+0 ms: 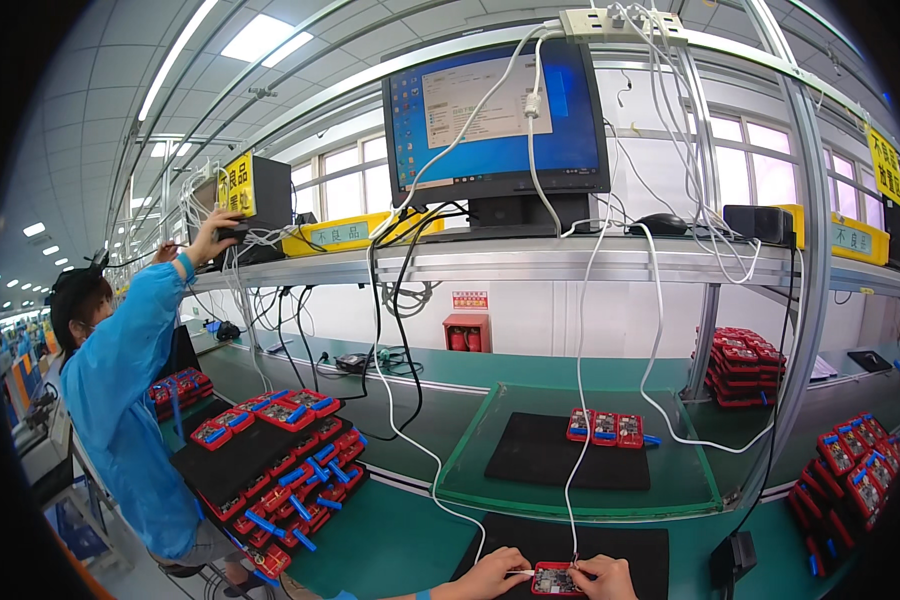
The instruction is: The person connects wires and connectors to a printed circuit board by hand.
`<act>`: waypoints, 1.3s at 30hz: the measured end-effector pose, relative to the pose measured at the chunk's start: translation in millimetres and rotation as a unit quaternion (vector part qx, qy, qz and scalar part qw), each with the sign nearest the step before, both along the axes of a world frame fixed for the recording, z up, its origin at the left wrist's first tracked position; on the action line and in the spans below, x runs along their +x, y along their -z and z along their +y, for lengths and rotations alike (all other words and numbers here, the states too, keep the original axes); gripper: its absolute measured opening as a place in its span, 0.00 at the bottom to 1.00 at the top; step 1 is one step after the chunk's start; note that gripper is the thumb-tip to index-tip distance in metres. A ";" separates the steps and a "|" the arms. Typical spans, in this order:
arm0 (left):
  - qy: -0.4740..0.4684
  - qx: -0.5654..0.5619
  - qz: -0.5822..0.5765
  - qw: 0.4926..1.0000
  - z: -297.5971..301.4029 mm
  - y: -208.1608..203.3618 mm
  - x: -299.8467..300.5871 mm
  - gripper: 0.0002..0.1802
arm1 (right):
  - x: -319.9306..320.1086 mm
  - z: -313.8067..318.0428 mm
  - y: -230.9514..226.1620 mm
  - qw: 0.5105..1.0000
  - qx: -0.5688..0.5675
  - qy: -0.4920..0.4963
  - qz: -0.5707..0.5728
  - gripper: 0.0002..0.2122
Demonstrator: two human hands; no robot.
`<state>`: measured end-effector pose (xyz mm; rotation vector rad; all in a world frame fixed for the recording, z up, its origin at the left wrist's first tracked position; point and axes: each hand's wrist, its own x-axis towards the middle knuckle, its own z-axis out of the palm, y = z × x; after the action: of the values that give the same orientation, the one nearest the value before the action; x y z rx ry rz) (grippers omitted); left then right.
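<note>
A circuit board in a red frame (553, 579) lies at the near edge of the bench, on a black mat (630, 545). From its left side, my left hand (494, 574) pinches the white plug of a cable (457, 511) and holds it against the board's edge. My right hand (604, 578) is closed at the upper right corner of the board, its fingertips around the lower end of a second white cable (571, 518). That cable hangs from above; its tip is hidden by the fingers. Both forearms come in from the lower edge.
Three red-framed boards (607, 428) lie on a farther black mat (530, 450). Stacks of red-framed boards stand left (300, 490) and right (838, 490). A monitor (495, 130) sits on the shelf. A co-worker in a blue smock (130, 390) reaches up at left.
</note>
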<state>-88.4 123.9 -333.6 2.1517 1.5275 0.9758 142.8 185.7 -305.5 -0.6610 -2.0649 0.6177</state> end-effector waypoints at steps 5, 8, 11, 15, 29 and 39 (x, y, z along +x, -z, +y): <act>-0.001 -0.001 0.005 1.000 -0.4 -1.4 0.5 0.11 | -0.1 -0.7 -1.1 1.000 -0.005 -0.005 0.005 0.06; -0.002 0.002 0.009 1.000 0.3 0.5 -0.2 0.11 | 0.1 -1.1 -1.6 1.000 -0.006 -0.004 0.003 0.06; -0.002 -0.002 0.006 1.000 0.2 0.3 0.0 0.11 | 0.4 -1.0 -1.4 1.000 -0.006 -0.003 0.000 0.06; -0.003 -0.002 0.009 1.000 0.0 0.1 0.1 0.11 | -0.4 0.9 1.6 1.000 0.001 -0.003 0.000 0.06; -0.003 -0.004 0.011 1.000 -0.4 1.1 0.1 0.11 | -0.2 -0.9 -0.1 1.000 -0.002 -0.001 -0.003 0.07; 0.035 0.022 0.013 0.999 2.3 -4.5 -1.9 0.12 | -8.4 9.8 15.8 0.920 -0.300 0.008 0.251 0.06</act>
<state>-90.3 126.3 -329.1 2.2409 1.4453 0.9702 134.4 195.5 -321.3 -0.7589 -1.3819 1.2886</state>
